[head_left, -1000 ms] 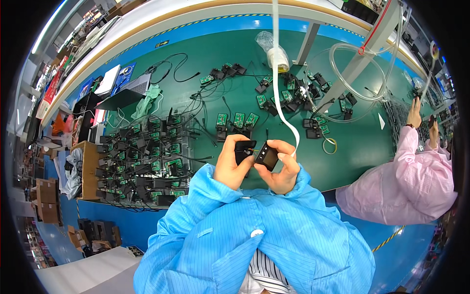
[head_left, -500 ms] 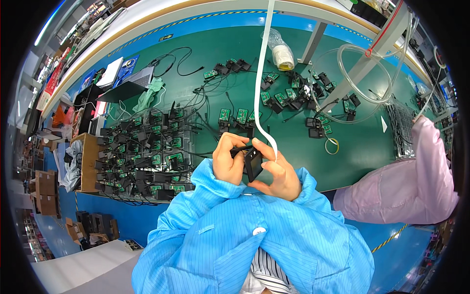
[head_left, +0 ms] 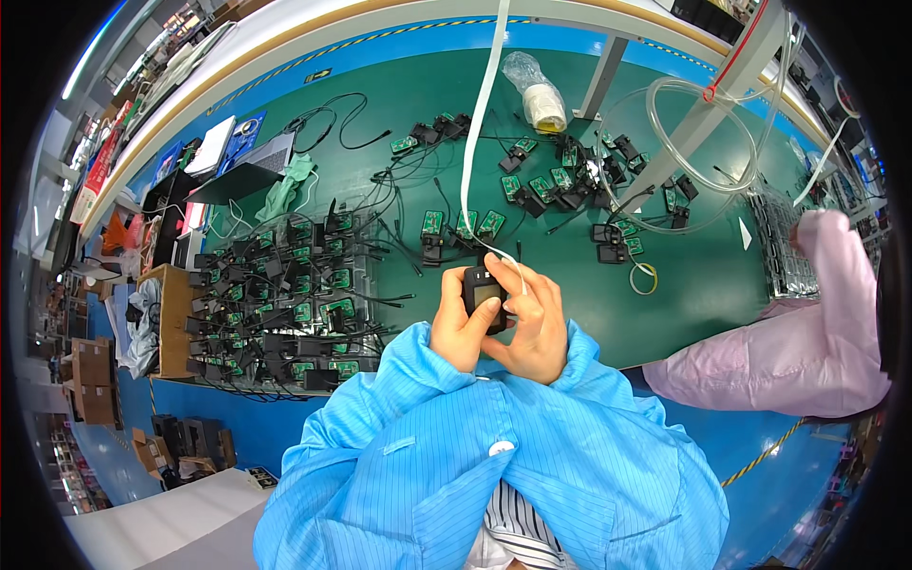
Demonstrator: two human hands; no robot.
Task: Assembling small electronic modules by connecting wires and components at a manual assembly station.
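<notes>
A small black handheld device with a dark screen is held upright between my two hands in front of my chest. My left hand is closed round its left side, with the thumb over the front by the screen. My right hand grips the right edge with bent fingers. A white cord or strip hangs from above and ends at my right fingers; its end is hidden. Just beyond the hands lie several green circuit boards with black housings on the green tabletop.
At left, a clear tray carries rows of boards with black cables. More boards cluster toward the back, near a plastic-wrapped roll. Clear tubing loops around a post. A co-worker's pink sleeve is at right.
The device has turned from a tilted, edge-on pose to face me. My left thumb has come onto its front. The white strip has swung left.
</notes>
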